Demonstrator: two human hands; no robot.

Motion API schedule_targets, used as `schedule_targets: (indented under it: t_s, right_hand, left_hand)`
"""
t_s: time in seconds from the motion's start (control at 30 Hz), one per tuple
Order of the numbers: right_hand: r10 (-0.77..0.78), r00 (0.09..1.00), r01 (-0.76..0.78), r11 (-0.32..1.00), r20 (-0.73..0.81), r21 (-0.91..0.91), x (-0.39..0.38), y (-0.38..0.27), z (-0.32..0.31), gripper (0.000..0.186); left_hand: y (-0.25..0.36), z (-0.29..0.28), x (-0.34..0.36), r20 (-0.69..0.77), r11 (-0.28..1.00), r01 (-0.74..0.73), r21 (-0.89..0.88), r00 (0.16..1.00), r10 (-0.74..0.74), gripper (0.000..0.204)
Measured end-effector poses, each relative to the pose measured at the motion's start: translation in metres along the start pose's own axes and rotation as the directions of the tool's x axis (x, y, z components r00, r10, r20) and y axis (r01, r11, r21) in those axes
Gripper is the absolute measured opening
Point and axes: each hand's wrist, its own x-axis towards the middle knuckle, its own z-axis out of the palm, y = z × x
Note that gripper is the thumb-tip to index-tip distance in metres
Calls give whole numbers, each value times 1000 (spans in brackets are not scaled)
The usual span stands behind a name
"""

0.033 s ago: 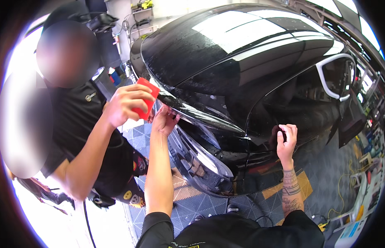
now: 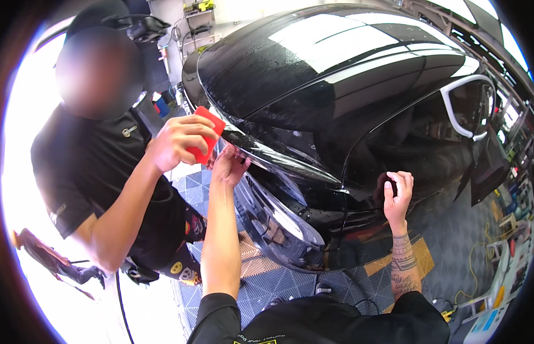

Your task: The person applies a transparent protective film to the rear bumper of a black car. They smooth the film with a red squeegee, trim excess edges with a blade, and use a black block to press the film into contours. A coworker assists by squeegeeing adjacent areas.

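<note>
My left hand (image 2: pixel 231 166) is at the edge of the black car (image 2: pixel 382 103), beside clear, glossy film (image 2: pixel 281 183); its fingers are bent around something I cannot make out. My right hand (image 2: pixel 398 192) is raised by the car's side, fingers curled but apart, holding nothing visible. On my left a co-worker in a black shirt (image 2: pixel 89 178) reaches across, their hand (image 2: pixel 181 137) gripping a flat red squeegee card (image 2: pixel 212 123) just above my left hand and partly in front of it.
Patterned floor tiles (image 2: pixel 261 286) lie under my feet. A dark cord (image 2: pixel 122 309) runs at lower left. Wall shelves (image 2: pixel 195 31) stand at the back left. A step stool (image 2: pixel 496 258) and yellow cord are at the right, with dark hanging sheet material (image 2: pixel 488 172) by the car.
The co-worker's head and body have shifted slightly to the right, and their hand with the red card a little with them. My own hands look nearly unchanged.
</note>
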Motion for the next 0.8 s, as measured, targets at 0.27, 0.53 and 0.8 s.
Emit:
schedule_targets:
  t_s: [0.27, 0.53, 0.8]
  right_hand:
    - [-29, 999, 31, 989, 22, -143, -11, 3, 7, 28]
    - [-25, 999, 30, 987, 30, -156, -9, -2, 4, 28]
    - [-22, 999, 26, 988, 26, -152, -9, -2, 3, 28]
  left_hand:
    - [0, 5, -5, 42, 997, -50, -50, 998, 53, 28]
    - [-1, -26, -5, 279, 956, -291, 22, 920, 274, 21]
    - [75, 122, -73, -133, 493, 412, 766, 852, -506, 20]
